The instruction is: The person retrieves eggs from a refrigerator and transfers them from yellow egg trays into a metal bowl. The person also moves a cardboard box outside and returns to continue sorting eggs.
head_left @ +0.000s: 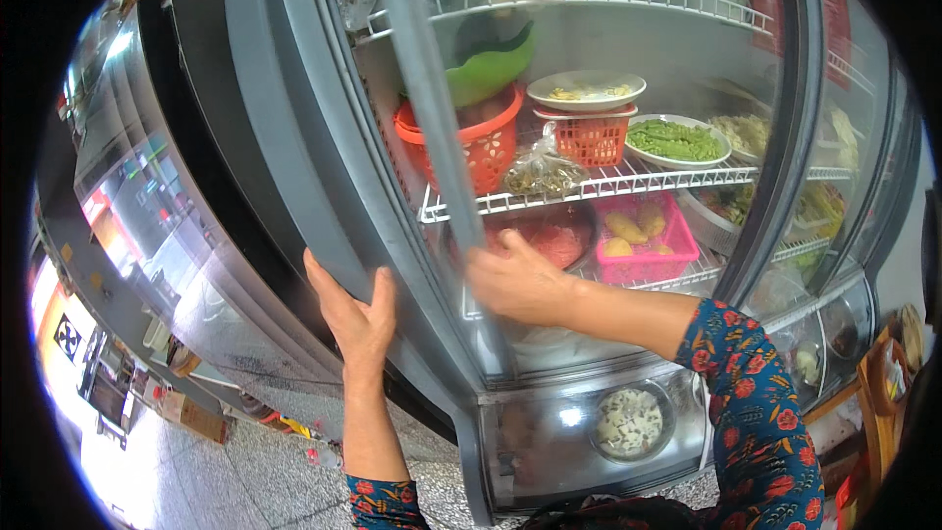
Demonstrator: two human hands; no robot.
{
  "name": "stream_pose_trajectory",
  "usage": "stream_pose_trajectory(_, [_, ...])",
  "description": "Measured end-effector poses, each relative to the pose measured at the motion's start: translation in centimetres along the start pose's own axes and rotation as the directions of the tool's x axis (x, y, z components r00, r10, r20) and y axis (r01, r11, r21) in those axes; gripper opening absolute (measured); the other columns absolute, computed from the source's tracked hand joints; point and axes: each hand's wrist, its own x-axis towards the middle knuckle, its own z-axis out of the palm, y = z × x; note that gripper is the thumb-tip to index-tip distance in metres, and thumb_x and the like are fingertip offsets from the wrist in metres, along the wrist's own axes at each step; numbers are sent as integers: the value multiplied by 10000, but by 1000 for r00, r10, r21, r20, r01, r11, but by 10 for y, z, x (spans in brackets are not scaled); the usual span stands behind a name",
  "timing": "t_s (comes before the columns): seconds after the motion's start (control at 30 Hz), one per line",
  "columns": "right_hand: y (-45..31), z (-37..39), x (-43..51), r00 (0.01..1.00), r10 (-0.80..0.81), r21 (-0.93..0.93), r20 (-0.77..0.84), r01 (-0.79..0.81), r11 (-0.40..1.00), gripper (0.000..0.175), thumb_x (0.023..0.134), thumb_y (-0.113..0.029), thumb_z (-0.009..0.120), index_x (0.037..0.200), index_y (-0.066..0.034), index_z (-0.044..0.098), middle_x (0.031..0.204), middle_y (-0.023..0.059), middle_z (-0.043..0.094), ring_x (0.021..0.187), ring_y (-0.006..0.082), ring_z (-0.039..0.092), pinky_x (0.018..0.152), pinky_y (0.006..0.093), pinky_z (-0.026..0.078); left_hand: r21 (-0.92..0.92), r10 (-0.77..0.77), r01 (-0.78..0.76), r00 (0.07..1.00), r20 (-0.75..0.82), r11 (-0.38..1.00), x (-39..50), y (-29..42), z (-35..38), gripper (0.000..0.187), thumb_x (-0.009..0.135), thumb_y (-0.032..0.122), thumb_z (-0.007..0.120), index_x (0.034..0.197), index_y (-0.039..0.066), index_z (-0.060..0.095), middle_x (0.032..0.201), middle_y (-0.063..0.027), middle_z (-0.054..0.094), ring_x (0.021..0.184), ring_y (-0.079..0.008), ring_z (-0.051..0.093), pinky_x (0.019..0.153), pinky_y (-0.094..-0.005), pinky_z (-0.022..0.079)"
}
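A tall glass-fronted display refrigerator stands before me. My right hand [522, 280] has its fingers curled at the blurred upright grey frame [430, 81] of a sliding glass door. My left hand [360, 320], thumb and fingers spread, lies along the refrigerator's grey side post [294, 125] and holds nothing. Behind the right hand, a bowl of red minced meat [563, 244] and a pink basket [647, 265] with potato-like tubers sit on the lower shelf. The middle shelf [662, 180] bears orange baskets [486, 154], a knotted plastic bag [544, 171] and a plate of cut green vegetables [677, 140].
A white plate [541, 92] rests on a small orange basket [596, 140]. Below, a bowl of pale food [629, 423] shows through lower glass. Shiny metal doors [213, 235] rise at left. A cardboard box [195, 416] is on the speckled floor; wooden furniture [879, 390] stands at right.
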Motion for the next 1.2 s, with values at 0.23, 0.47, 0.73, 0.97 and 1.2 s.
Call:
stream_pose_trajectory(0.23, [47,-39,-116,988,78,-30,136,-74,997,103,721,-231,594,740,-137,631,852,6,493,948,171,476,788,414,352,5,-137,137,990,-27,991,1,20,2,756,784,75,674,1396,-54,250,1354,-223,380,1242,-306,410,1051,-367,311])
stream_pose_trajectory(0.47, [78,-80,-196,957,184,-127,226,-159,979,100,719,-202,581,750,-121,630,882,18,514,1003,184,492,861,467,343,22,243,-248,921,-304,968,-13,77,11,676,728,23,672,1334,-12,374,1303,-183,413,1247,-311,408,1069,-402,316])
stream_pose_trajectory(0.73, [112,-109,-130,890,446,183,96,-456,871,247,780,-163,639,1011,-82,603,863,96,548,895,281,535,791,402,417,-84,-165,187,961,224,979,50,80,84,736,708,180,759,1351,87,413,1260,-212,480,1153,-339,522,977,-398,436])
stream_pose_trajectory(0.97, [200,-40,26,746,665,393,30,-620,678,503,854,-212,636,1319,-145,459,997,197,619,907,415,591,768,477,483,73,-285,279,874,394,957,97,54,123,591,677,186,794,1198,60,545,1144,-217,561,1050,-343,565,920,-396,448])
stream_pose_trajectory(1.2, [231,-25,58,773,627,289,98,-625,725,279,839,-272,652,1030,-69,642,891,223,654,877,408,622,745,474,502,141,-257,220,898,358,965,111,53,133,361,663,180,834,859,4,587,798,-117,666,752,-192,624,726,-346,482])
